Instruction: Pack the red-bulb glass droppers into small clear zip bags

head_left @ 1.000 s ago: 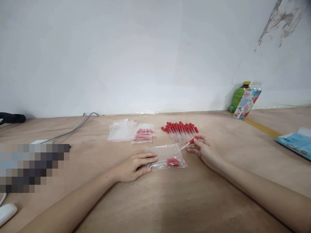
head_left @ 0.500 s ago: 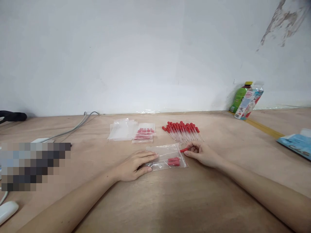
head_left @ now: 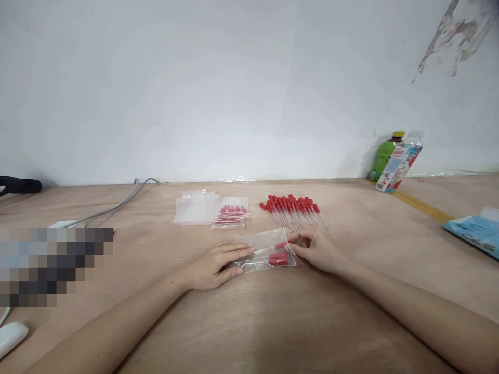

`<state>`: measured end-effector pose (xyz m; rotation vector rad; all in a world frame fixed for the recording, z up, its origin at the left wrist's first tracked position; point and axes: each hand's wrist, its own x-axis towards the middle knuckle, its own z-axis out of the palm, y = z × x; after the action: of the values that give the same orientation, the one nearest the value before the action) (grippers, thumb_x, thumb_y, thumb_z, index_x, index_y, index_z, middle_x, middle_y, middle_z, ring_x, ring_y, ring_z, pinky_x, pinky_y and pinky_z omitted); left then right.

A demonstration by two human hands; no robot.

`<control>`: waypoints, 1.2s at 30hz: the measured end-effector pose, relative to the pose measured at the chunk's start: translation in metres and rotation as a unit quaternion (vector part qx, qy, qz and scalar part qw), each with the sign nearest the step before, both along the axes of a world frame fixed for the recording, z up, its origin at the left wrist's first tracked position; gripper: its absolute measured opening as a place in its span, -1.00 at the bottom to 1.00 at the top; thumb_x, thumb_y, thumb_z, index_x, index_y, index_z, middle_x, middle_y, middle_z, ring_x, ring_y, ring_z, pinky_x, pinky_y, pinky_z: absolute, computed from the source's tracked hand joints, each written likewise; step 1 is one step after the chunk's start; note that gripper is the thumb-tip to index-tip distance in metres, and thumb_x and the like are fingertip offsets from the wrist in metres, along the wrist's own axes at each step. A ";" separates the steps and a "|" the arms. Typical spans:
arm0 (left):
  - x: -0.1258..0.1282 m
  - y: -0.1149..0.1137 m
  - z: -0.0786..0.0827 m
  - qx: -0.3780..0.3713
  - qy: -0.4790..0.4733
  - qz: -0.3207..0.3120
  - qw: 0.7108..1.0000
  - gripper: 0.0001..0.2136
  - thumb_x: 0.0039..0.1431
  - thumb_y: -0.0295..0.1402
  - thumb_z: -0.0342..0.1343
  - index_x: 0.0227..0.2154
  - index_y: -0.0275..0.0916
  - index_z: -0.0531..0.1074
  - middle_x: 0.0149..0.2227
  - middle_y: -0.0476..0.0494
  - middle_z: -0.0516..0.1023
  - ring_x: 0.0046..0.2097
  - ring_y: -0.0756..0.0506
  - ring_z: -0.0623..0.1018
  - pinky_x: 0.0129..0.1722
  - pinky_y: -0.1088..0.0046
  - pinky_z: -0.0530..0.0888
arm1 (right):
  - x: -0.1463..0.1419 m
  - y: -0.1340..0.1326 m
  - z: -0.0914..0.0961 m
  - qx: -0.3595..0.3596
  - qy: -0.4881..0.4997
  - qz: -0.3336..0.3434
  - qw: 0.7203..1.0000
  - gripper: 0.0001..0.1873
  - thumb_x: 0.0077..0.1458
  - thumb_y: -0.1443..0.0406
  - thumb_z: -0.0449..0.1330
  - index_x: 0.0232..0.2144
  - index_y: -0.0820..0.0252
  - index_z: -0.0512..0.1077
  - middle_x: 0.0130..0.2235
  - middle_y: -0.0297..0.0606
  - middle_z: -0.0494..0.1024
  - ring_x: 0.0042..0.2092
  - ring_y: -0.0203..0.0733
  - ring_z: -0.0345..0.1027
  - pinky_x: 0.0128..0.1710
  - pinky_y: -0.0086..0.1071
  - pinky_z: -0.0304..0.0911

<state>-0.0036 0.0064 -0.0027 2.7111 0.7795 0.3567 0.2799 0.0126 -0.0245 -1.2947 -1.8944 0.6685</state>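
A clear zip bag (head_left: 260, 240) lies flat on the table, its mouth towards the right. My left hand (head_left: 218, 266) rests on the bag's left end, fingers stretched out. Inside the bag are red-bulbed droppers (head_left: 278, 259), side by side. At the mouth, my right hand (head_left: 314, 252) pinches the red bulb of another dropper (head_left: 280, 245), whose thin stem lies within the bag. Behind the right hand sits a fanned pile of droppers (head_left: 292, 205), red bulbs pointing to the wall.
Flat clear bags (head_left: 196, 209) lie at the back, overlapped by a stack of bags holding droppers (head_left: 230, 219). Bottles (head_left: 399, 163) lean at the wall on the right, near a blue packet (head_left: 473, 232). A cable (head_left: 113, 209) and a white mouse (head_left: 11, 337) are left.
My right hand has moved left, pushing the dropper further into the bag, so its red bulb now sits mostly inside. My left hand has stayed in place.
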 end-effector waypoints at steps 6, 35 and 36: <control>0.001 0.000 0.000 0.005 0.013 0.004 1.000 -0.57 0.23 -0.29 -0.10 0.15 -0.07 0.04 0.16 -0.06 0.17 0.16 -0.11 0.18 0.13 0.26 0.12 | -0.010 0.001 -0.004 0.042 -0.018 0.027 0.999 -0.76 -0.02 0.18 0.09 -0.54 0.20 0.45 -0.39 -0.27 0.41 -0.33 -0.26 0.27 -0.31 -0.39 0.19; 0.000 -0.001 0.000 0.022 0.023 -0.014 0.999 -0.63 0.24 -0.33 -0.12 0.11 -0.07 0.14 0.15 -0.08 0.17 0.14 -0.11 0.20 0.13 0.27 0.12 | -0.058 0.107 0.030 -0.023 -0.195 -0.264 0.944 -0.73 -0.11 0.22 0.11 -0.34 0.26 0.45 -0.27 -0.03 0.51 -0.20 -0.04 0.38 -0.31 -0.32 0.21; 0.000 -0.001 0.000 0.021 0.021 -0.015 0.999 -0.63 0.24 -0.33 -0.12 0.11 -0.07 0.15 0.15 -0.08 0.17 0.14 -0.11 0.20 0.13 0.27 0.12 | -0.057 0.107 0.032 -0.022 -0.184 -0.261 0.947 -0.74 -0.10 0.22 0.10 -0.37 0.27 0.45 -0.29 -0.02 0.51 -0.23 -0.04 0.39 -0.33 -0.32 0.21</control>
<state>-0.0031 0.0052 -0.0025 2.7744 0.7501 0.3136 0.2233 0.1201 0.0072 -1.9561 -1.6953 0.1996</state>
